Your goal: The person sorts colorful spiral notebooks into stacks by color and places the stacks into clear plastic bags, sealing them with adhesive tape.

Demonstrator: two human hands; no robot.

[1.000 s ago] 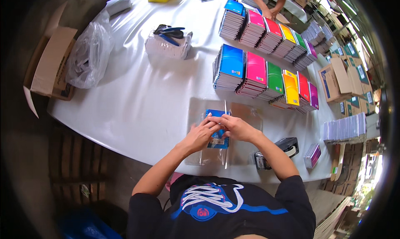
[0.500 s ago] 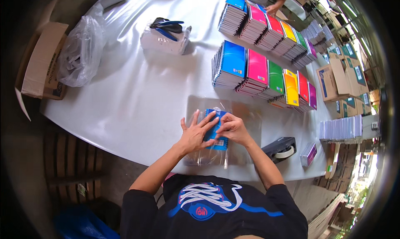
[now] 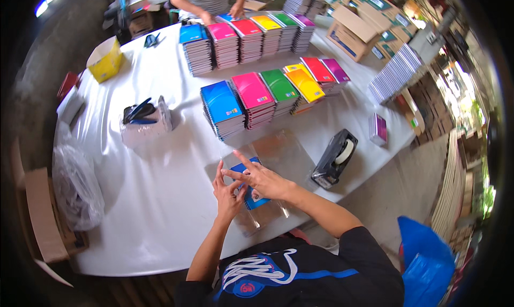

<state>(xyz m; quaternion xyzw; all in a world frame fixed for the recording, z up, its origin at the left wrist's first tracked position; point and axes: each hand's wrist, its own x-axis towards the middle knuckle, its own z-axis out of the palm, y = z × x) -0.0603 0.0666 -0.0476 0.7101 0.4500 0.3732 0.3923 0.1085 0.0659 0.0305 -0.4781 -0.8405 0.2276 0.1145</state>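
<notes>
A small blue spiral notebook point(image 3: 256, 204) lies on clear plastic sheeting point(image 3: 276, 146) at the near side of the table, partly covered by my hands. My right hand point(image 3: 267, 182) reaches across its top with the fingers stretched out and spread. At the notebook's left edge is my left hand point(image 3: 227, 200), index finger extended and thumb apart, close under the right fingers. The two hands overlap, so some fingertips are hidden. Whether either hand pinches a bit of the plastic is too small to tell.
Two rows of colored notebook stacks point(image 3: 222, 100) stand beyond my hands. A black tape dispenser point(image 3: 334, 159) and a purple notebook pack point(image 3: 378, 129) are on the right. Leftward are a wrapped white block point(image 3: 147, 130) with pliers on top, and a plastic bag point(image 3: 77, 184). Another person's hands work behind the stacks.
The view has swung, showing more of the table's far end. My right hand has gone from a pinch to outstretched fingers; my left has moved from flat on the notebook to its left edge.
</notes>
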